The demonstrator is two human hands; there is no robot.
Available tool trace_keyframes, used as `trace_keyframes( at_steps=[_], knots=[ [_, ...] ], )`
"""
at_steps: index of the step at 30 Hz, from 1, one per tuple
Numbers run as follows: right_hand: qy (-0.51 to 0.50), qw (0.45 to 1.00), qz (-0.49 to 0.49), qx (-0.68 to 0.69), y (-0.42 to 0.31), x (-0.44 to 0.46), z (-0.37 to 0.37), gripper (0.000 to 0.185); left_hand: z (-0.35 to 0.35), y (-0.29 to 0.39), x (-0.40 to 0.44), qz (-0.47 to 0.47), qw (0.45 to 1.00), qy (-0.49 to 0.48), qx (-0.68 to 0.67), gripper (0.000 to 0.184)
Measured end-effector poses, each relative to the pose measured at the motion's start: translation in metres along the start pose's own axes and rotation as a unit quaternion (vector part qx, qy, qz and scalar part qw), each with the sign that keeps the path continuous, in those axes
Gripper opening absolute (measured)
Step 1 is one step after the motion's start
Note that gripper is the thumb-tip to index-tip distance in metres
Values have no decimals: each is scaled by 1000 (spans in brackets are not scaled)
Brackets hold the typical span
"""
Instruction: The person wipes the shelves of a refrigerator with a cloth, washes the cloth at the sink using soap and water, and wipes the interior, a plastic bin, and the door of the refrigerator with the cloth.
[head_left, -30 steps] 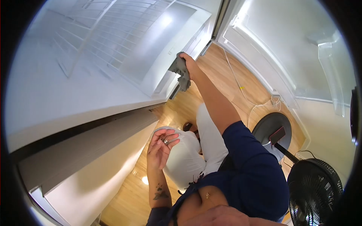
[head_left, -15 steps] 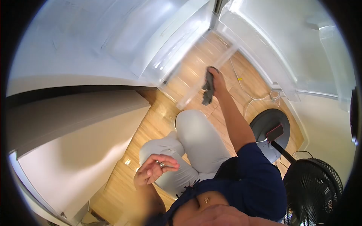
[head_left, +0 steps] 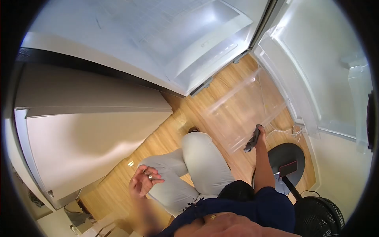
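Right hand (head_left: 261,135) closed on a crumpled, dark grey fabric cloth (head_left: 252,142), beside the near edge of a clear, rectangular plastic panel (head_left: 246,110); panel lies between the white refrigerator interior (head_left: 213,23) and its open white door (head_left: 316,59), above light wood-plank floor; cannot tell if fingers also clamp the panel; left hand (head_left: 145,179) loosely curled, nothing visible in it, over light grey trousers (head_left: 205,154); cloth likely light, soft, bunches easily; panel probably stiff, smooth, slippery, crackable; best held by opposite edges.
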State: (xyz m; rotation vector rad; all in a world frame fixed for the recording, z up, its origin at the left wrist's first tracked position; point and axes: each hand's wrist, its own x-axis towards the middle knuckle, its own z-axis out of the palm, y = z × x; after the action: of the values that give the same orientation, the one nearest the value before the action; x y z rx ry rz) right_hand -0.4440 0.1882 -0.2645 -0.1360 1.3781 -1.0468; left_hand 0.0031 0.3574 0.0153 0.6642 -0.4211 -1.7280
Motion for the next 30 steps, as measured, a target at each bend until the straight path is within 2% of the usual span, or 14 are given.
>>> trace_keyframes(
  at_steps=[4,9,10,11,12,14,15,18,20,23,24,25,28,30],
  knots=[
    [39,999,19,-30,11,-8,-22,22,9,1,23,-38,998,-51,17,52],
    [37,990,-52,-124,0,-33,-14,26,39,13,77,-85,994,-51,-54,47],
    [133,929,-148,-311,-4,-46,-12,30,46,13,86,-108,992,-33,-53,47],
    [228,817,-232,-476,-14,-59,-6,34,56,14,94,-133,990,-17,-47,47],
    [241,820,-235,-463,-33,-77,9,34,62,13,101,-141,989,-32,-39,47],
    [246,857,-185,-412,-69,-129,34,43,75,7,94,-142,985,85,49,40],
    [251,831,-125,-481,-74,-131,38,43,85,8,90,-154,984,80,51,40],
    [212,838,-171,-473,-104,-187,84,37,129,24,59,-257,943,165,135,34],
    [192,831,-223,-473,-108,-217,107,35,167,43,23,-303,911,137,245,34],
    [131,880,-201,-410,-118,-280,151,40,214,84,-32,-333,884,117,305,36],
    [120,873,-144,-450,-118,-294,167,40,229,101,-45,-347,865,101,348,36],
    [55,887,-211,-406,-123,-323,188,36,246,121,-58,-350,856,90,368,35],
    [-147,901,-199,-356,-138,-404,247,23,259,170,-92,-282,875,44,391,35],
    [-245,858,-219,-395,-202,-524,303,24,276,211,-99,-196,876,7,441,42]
  ],
)
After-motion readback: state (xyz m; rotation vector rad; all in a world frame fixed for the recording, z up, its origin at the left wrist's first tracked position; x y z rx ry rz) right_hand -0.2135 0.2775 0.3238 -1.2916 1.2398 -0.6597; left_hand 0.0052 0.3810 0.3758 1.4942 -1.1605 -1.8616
